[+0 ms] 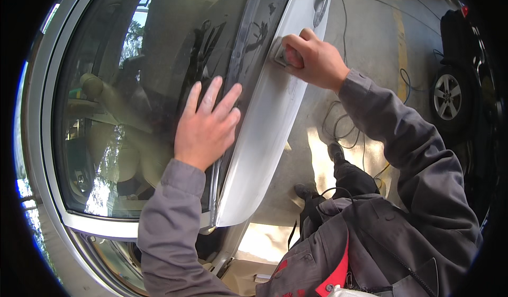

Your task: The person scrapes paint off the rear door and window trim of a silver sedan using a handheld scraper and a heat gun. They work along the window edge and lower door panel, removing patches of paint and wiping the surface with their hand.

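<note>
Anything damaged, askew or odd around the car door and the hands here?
Nothing looks damaged. The left hand lies flat on the tinted window; the right hand presses a small grey block on the white door. Loose cables snake over the concrete floor near the feet.

I've got a white car door [264, 138] with dark tinted window glass [132, 96], grey sleeves [174, 212] on both arms, a grey-and-red block [288, 56], pale concrete floor [365, 32] with 1 yellow stripe [400, 43], and a black car [465, 75].
</note>
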A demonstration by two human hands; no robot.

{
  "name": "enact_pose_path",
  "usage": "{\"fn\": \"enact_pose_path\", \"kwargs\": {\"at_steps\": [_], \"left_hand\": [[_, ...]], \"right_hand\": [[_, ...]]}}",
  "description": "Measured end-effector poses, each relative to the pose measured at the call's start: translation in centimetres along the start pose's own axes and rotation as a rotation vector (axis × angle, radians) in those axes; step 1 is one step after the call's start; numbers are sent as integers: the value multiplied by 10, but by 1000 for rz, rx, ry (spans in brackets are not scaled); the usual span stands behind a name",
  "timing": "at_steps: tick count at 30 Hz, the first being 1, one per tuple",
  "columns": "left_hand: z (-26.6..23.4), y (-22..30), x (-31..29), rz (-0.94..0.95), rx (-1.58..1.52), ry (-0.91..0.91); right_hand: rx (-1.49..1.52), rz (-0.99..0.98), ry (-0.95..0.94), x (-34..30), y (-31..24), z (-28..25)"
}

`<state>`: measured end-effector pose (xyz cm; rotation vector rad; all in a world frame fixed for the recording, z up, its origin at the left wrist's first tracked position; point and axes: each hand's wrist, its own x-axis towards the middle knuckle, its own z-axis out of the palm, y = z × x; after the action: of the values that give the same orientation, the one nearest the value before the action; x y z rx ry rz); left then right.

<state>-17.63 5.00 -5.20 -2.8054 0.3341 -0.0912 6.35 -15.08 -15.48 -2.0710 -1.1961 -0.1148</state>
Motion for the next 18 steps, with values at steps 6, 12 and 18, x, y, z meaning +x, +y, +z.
{"fn": "enact_pose_path", "kwargs": {"at_steps": [6, 12, 18], "left_hand": [[1, -21, 13, 118, 117, 0], [18, -22, 15, 130, 212, 49], [20, -20, 16, 125, 263, 74]], "right_hand": [[19, -5, 32, -47, -60, 23], [-31, 28, -75, -88, -123, 39], [-32, 22, -170, -114, -180, 45]]}}
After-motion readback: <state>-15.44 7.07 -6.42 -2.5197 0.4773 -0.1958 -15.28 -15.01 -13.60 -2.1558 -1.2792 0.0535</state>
